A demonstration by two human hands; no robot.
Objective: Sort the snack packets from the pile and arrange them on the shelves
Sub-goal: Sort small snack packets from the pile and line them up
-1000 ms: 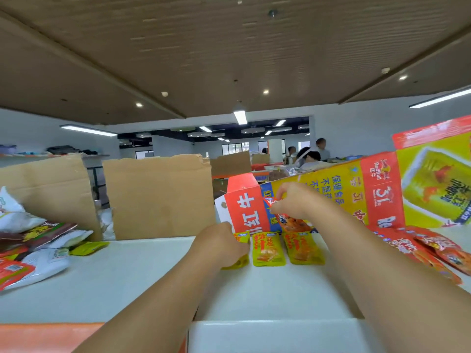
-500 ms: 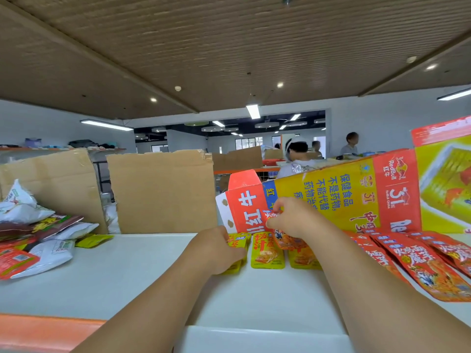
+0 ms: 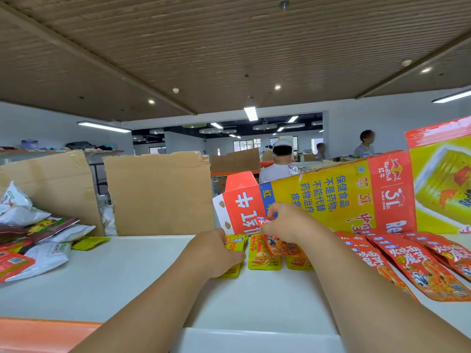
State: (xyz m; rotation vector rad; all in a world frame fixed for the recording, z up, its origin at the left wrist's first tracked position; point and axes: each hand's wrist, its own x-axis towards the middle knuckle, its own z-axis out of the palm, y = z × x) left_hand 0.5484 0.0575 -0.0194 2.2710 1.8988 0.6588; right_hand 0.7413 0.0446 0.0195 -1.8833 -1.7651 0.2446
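On the white shelf (image 3: 122, 281) lie small yellow snack packets (image 3: 262, 256) in a row. My left hand (image 3: 216, 253) curls over the leftmost yellow packet (image 3: 235, 247) and holds it. My right hand (image 3: 285, 222) pinches the top of an orange-red packet (image 3: 280, 247) that hangs over the yellow ones. Several larger red packets (image 3: 407, 261) fan out at the right. A mixed pile of packets (image 3: 33, 240) sits at the far left.
A red and yellow Red Bull carton (image 3: 351, 197) stands behind my hands. Two brown cardboard sheets (image 3: 158, 194) stand as dividers at the back left. People sit and stand in the room beyond. An orange shelf edge (image 3: 38, 332) runs bottom left.
My right hand has lowered the orange-red packet a little toward the yellow row. My left hand stays on the leftmost yellow packet. The view has shifted so more red packets show at the right.
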